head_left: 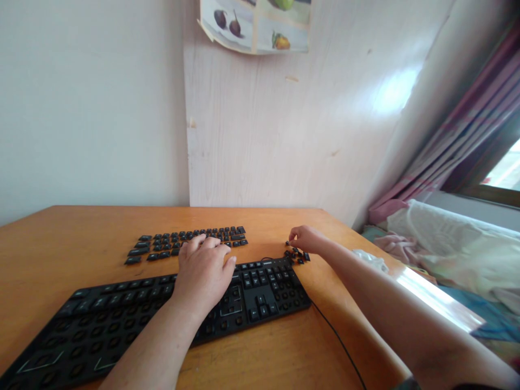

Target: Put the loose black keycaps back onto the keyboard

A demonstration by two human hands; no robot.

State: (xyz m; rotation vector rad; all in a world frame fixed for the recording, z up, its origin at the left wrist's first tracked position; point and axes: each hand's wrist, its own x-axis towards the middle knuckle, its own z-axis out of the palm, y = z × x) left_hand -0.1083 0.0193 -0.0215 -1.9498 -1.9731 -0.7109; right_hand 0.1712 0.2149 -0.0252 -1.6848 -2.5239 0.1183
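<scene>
A black keyboard (260,290) lies across the desk, with many of its key sockets bare. Behind it, loose black keycaps (164,254) are laid out in rows. My left hand (205,265) reaches over the keyboard, palm down, its fingers spread at the rows and covering some of them. Whether its fingertips touch the keycaps cannot be made out. To the right, my right hand (304,238) has thumb and fingers pinched at a small keycap (287,243). Just below it is a loose pile of keycaps (299,255), beside the keyboard's back right corner.
The keyboard's cable (337,333) runs over the wooden desk (244,363) toward the front edge. A crumpled clear plastic bag (370,260) lies near the desk's right edge. Beyond that edge is a bed with bedding (442,238). A wall (260,135) stands behind the desk.
</scene>
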